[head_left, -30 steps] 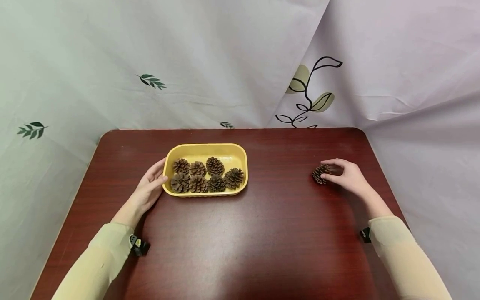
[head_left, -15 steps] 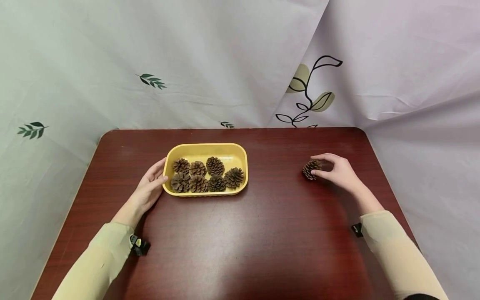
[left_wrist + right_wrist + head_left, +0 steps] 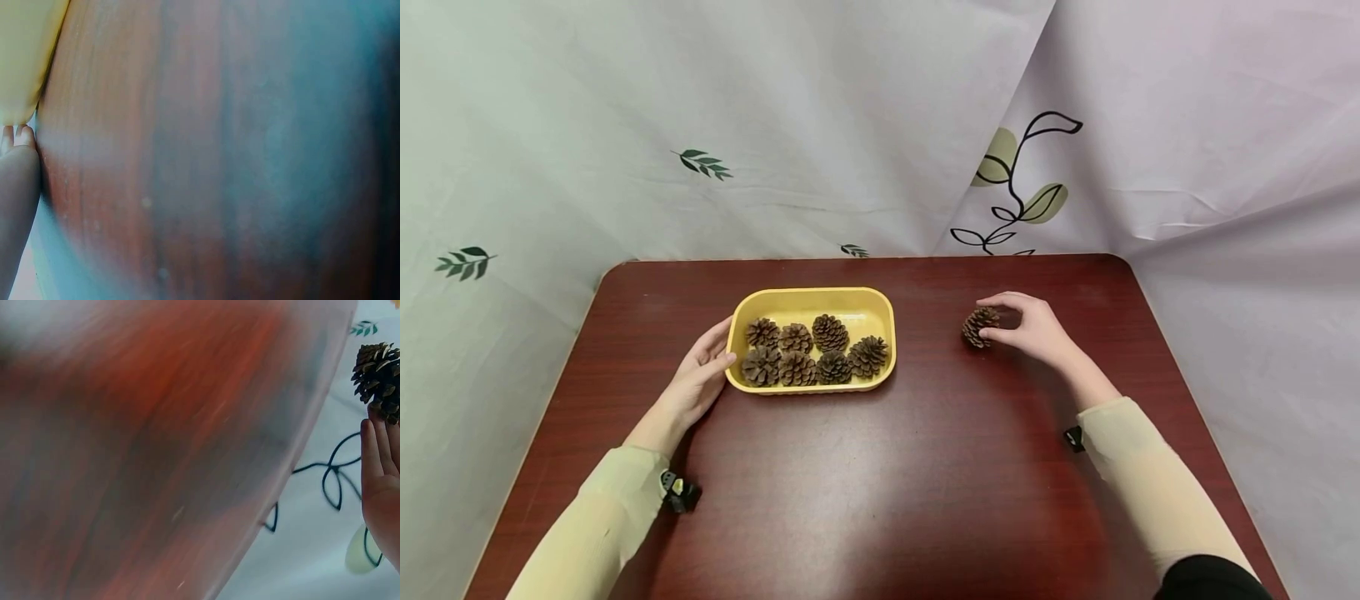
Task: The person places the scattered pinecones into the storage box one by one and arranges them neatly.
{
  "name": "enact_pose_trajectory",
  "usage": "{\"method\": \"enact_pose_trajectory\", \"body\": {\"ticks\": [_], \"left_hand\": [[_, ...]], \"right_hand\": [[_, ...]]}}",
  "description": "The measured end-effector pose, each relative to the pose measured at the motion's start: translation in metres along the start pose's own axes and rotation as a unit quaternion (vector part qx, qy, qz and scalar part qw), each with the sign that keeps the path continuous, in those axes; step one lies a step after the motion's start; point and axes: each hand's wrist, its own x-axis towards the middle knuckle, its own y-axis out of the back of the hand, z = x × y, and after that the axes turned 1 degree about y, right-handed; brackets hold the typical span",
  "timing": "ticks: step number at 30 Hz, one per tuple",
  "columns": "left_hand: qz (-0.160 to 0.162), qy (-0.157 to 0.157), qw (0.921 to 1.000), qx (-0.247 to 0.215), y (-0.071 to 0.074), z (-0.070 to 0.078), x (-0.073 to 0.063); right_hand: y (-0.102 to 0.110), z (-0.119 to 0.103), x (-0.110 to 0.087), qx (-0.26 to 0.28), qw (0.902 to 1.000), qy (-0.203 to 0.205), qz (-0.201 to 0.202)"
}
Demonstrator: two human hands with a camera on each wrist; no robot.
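My right hand (image 3: pixel 1032 327) pinches a brown pine cone (image 3: pixel 980 327) between thumb and fingers, to the right of a yellow tray (image 3: pixel 805 387). In the right wrist view the same pine cone (image 3: pixel 379 381) sits at the fingertips, at the right edge. Several pine cones (image 3: pixel 797 368) lie inside the tray, mostly along its front and left. My left hand (image 3: pixel 694 379) holds the tray's left end, its thumb at the rim and its fingers along the outer wall. Only part of that hand and a corner of the tray (image 3: pixel 25 56) show in the left wrist view.
The tray stands on a dark red wooden table (image 3: pixel 820 492), left of the middle. A pale cloth (image 3: pixel 850 125) with leaf prints hangs behind the table and at its sides. Small black devices are strapped at both wrists.
My right hand has carried the pine cone left and slightly back, closer to the tray. The left hand, the tray and the pine cones in it have stayed in place.
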Motion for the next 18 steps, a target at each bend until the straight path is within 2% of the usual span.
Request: {"method": "enact_pose_trajectory", "body": {"ticks": [10, 18], "left_hand": [[0.007, 0.009, 0.9999, 0.009, -0.001, 0.001, -0.001], [0.007, 0.004, 0.9999, 0.007, -0.001, 0.001, -0.001]], "right_hand": [[-0.020, -0.033, 0.028, 0.011, 0.9986, 0.047, -0.021], [-0.035, -0.053, 0.048, 0.027, 0.9959, 0.081, -0.029]]}}
